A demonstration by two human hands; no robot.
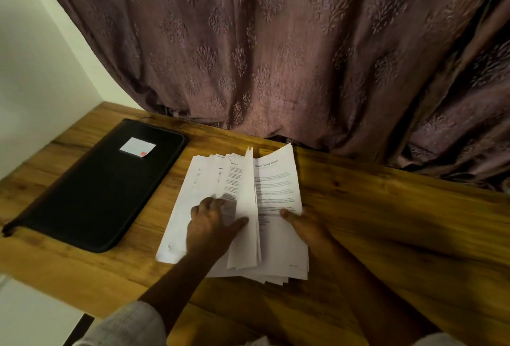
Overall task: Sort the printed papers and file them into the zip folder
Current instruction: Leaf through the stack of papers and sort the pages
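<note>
Fingers (207,203) of our left hand (212,224) spread on the papers (276,185), right hand (302,221) thumbing one; we're only sorting (zip folder (105,185) shut).

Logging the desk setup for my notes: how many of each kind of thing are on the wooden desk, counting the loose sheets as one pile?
zip folder: 1
pile of printed papers: 1 (sheets overlap, uncountable)
hands on the pile: 2, left hand and right hand
Total: 4
</note>
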